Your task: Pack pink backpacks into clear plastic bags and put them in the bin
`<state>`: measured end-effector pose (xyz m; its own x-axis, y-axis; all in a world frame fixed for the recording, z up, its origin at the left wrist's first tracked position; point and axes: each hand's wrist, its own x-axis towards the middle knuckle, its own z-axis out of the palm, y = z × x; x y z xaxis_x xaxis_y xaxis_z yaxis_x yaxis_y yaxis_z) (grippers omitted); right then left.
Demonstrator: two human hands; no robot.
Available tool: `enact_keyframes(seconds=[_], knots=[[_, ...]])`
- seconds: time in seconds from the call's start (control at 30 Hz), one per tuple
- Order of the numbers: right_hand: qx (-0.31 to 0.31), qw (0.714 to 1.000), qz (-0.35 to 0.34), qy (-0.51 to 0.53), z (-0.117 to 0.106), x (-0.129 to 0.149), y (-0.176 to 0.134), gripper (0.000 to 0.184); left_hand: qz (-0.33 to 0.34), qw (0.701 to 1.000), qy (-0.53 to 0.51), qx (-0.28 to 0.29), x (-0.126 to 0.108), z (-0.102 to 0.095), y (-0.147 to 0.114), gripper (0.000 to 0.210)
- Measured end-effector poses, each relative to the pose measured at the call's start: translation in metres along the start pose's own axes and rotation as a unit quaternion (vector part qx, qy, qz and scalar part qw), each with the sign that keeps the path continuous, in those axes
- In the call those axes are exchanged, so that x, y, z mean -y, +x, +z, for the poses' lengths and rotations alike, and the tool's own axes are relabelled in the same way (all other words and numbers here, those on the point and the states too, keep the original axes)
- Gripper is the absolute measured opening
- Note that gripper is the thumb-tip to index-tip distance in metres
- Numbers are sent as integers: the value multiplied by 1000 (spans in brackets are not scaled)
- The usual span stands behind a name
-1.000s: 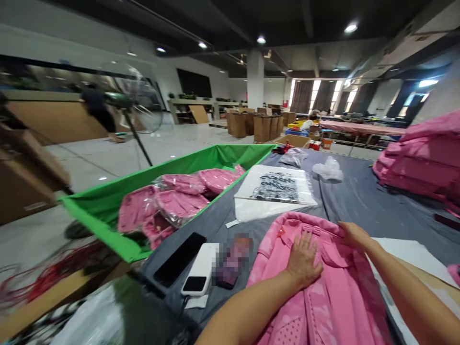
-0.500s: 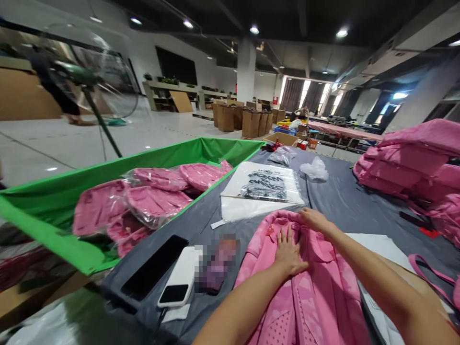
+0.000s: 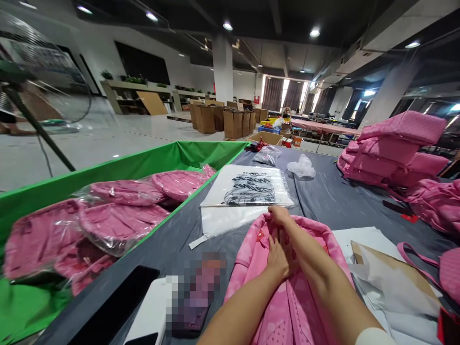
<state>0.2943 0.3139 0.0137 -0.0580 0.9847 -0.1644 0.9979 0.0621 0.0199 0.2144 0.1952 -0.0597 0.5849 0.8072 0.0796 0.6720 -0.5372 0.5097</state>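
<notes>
while the left hand [image 3: 280,258] lay on the back panel of the pink backpack [image 3: 300,297], the right hand [image 3: 278,216] held a place at its upper edge; the backpack lay on the grey-covered table [image 3: 323,201], strap side up, directly in front of the person. compared with half a second earlier, the right hand had shifted leftward along the upper edge, from near its middle to left of it, so that its wrist crossed above the left fingertips; the left hand had remained on the panel, its fingers extended, thumb set apart, nothing pinched in view. the right fingers curled over the rim; whether they pinched the fabric could not be told.

the view had turned rightward; the near corner of the green bin [image 3: 212,152] had left the frame, as had part of the fan [image 3: 21,72]; the stack of pink backpacks [image 3: 391,148] showed more fully, and a white sleeve [image 3: 373,337] had appeared on the right arm. the wrapped pink bags [image 3: 120,223] lay unchanged in the bin; the printed sheet [image 3: 253,187] lay beyond the backpack; the white device [image 3: 151,302] lay to its left; the loose papers [image 3: 398,287] lay to its right.
</notes>
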Motion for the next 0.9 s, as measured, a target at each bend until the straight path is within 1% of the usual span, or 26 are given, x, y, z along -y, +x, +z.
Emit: enact_keyframes(seconds=[0.1, 0.17, 0.2, 0.27, 0.3, 0.37, 0.4, 0.43, 0.47, 0.53, 0.57, 0.6, 0.63, 0.67, 0.73, 0.8, 0.83, 0.87, 0.9], knots=[[-69, 997, 15, 6, 9, 10, -35, 48, -13, 999, 50, 5, -2, -3, 10, 72], [-85, 996, -14, 32, 19, 12, -75, 50, -13, 997, 72, -3, -4, -4, 11, 67], [-90, 993, -43, 57, 24, 11, -100, 48, -12, 997, 76, -9, -4, -4, 11, 66], [-112, 981, -102, 118, 33, 4, -161, 44, -12, 997, 70, -9, -5, -4, 9, 65], [-131, 974, -119, 144, 36, 1, -193, 43, -12, 998, 64, -5, -5, -3, 10, 64], [-158, 964, -132, 167, 39, 0, -255, 50, -14, 998, 53, -6, -5, -4, 13, 59], [-154, 964, -141, 168, 40, 2, -279, 55, -15, 999, 46, -12, -6, -4, 16, 58], [-135, 965, -150, 164, 42, 6, -297, 60, -19, 999, 37, -23, -7, -5, 20, 57], [-107, 970, -154, 158, 46, 10, -307, 62, -23, 999, 26, -42, -8, -6, 24, 56], [-50, 980, -126, 145, 56, 17, -309, 61, -19, 997, 7, -78, -14, -9, 27, 56], [-34, 985, -99, 140, 63, 19, -304, 58, 0, 997, 0, -81, -18, -12, 24, 55], [-30, 988, -71, 136, 70, 19, -296, 57, 28, 997, -6, -71, -22, -16, 18, 53], [-37, 989, -50, 132, 77, 17, -289, 55, 62, 997, -9, -48, -25, -22, 8, 49], [-51, 990, -39, 129, 83, 15, -282, 53, 107, 994, -14, -14, -28, -30, -7, 43], [-79, 987, -45, 130, 93, 12, -276, 49, 207, 975, -43, 68, -30, -50, -46, 30], [-97, 984, -58, 139, 99, 10, -277, 47, 326, 926, -104, 159, -31, -69, -90, 32], [-104, 982, -61, 147, 101, 9, -278, 48, 372, 900, -112, 196, -31, -75, -109, 35], [-112, 980, -59, 157, 103, 9, -279, 48, 409, 878, -108, 223, -30, -78, -124, 38], [-121, 977, -53, 166, 104, 9, -279, 47, 432, 866, -91, 236, -28, -76, -134, 40]])
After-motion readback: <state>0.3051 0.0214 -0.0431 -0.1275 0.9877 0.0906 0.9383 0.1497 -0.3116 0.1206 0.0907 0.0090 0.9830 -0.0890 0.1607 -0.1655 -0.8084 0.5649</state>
